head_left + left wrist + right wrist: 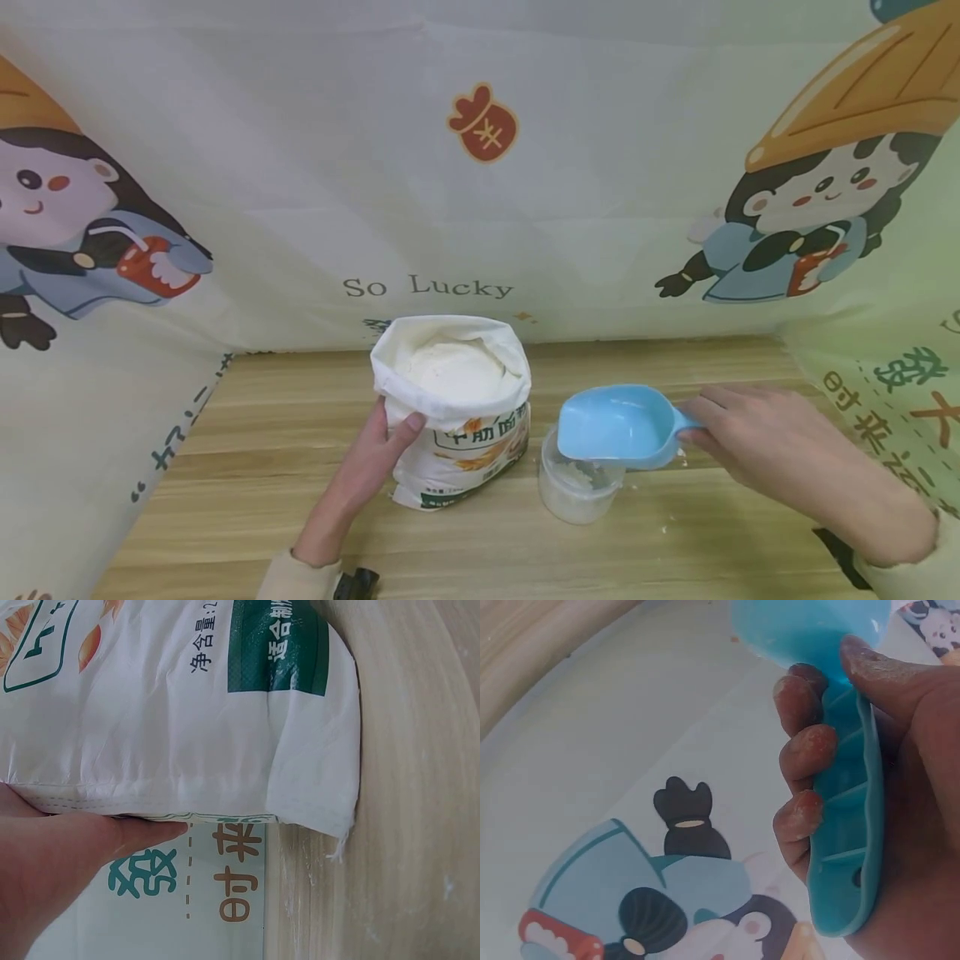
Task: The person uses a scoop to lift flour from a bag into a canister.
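Observation:
An opened bag of flour [450, 454] stands upright with its rim folded down and white flour [453, 371] inside. My left hand [375, 458] holds the bag's left side near the rim, thumb on the front; in the left wrist view one finger lies along the bag's side seam. My right hand [738, 429] grips the light blue scoop [615, 425], its fingers wrapped round the ribbed handle [847, 817]. The scoop is over a round clear tub [577, 500], partly covering its opening. Some white flour lies in the tub. White powder dusts my right fingertips.
The wood-grain table [247, 467] carries the bag and tub, with small white specks right of the tub. Printed fabric [600, 208] rises as walls behind the table and on both sides. A dark strap [356, 583] is at my left wrist.

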Demonstrator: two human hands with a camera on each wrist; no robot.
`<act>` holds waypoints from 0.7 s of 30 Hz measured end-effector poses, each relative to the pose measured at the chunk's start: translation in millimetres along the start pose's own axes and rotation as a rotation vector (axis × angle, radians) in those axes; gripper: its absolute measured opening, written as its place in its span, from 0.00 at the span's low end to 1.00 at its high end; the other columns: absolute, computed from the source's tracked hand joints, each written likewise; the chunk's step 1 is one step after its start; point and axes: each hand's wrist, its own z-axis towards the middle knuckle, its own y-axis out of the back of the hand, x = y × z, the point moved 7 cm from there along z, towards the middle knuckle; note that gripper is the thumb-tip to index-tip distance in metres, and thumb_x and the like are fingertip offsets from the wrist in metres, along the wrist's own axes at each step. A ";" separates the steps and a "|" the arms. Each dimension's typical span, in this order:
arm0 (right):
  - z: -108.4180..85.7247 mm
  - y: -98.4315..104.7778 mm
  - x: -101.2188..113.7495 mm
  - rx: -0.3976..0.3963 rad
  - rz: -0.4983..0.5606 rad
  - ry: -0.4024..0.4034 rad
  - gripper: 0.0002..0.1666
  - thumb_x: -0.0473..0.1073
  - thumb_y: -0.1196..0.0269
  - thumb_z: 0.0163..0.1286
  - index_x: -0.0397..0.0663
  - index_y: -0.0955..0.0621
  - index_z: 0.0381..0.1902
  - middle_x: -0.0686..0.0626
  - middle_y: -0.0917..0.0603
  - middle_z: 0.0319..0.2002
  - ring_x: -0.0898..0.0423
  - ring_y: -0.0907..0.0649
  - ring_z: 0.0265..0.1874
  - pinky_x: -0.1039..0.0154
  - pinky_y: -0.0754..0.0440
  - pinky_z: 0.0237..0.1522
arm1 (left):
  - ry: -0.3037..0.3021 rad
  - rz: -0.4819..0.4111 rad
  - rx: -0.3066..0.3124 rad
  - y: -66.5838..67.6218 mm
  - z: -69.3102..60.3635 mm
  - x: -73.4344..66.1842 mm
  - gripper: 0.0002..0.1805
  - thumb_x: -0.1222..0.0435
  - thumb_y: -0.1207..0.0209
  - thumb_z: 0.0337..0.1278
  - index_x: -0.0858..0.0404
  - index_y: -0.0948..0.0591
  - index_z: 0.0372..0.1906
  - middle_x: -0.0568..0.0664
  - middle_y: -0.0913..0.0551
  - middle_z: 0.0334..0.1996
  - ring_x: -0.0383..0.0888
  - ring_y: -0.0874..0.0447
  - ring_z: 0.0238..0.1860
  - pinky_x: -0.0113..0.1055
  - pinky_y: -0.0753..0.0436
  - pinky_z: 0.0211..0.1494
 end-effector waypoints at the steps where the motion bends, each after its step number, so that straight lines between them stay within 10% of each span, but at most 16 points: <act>1: -0.7 0.0 -1.2 -0.004 0.008 -0.005 0.18 0.58 0.32 0.70 0.50 0.14 0.41 0.62 0.24 0.26 0.64 0.27 0.22 0.64 0.22 0.22 | 0.000 0.000 -0.001 -0.1 0.0 0.2 0.36 0.50 0.48 0.79 0.59 0.44 0.80 0.59 0.33 0.73 0.61 0.33 0.73 0.67 0.35 0.72; 7: -1.7 3.5 -4.8 -0.060 0.041 -0.033 0.45 0.72 0.71 0.76 0.49 0.15 0.43 0.62 0.26 0.25 0.65 0.31 0.20 0.67 0.29 0.18 | 0.005 0.008 -0.008 0.5 -0.2 1.1 0.36 0.49 0.48 0.79 0.59 0.43 0.80 0.59 0.32 0.73 0.61 0.33 0.73 0.67 0.35 0.72; 21: 10.8 19.1 -1.1 -0.210 0.095 -0.039 0.26 0.64 0.53 0.82 0.52 0.20 0.42 0.63 0.29 0.26 0.66 0.34 0.21 0.68 0.36 0.18 | 0.008 -0.002 0.003 -0.4 -0.1 0.1 0.35 0.49 0.49 0.79 0.56 0.44 0.81 0.59 0.32 0.73 0.62 0.32 0.72 0.67 0.33 0.71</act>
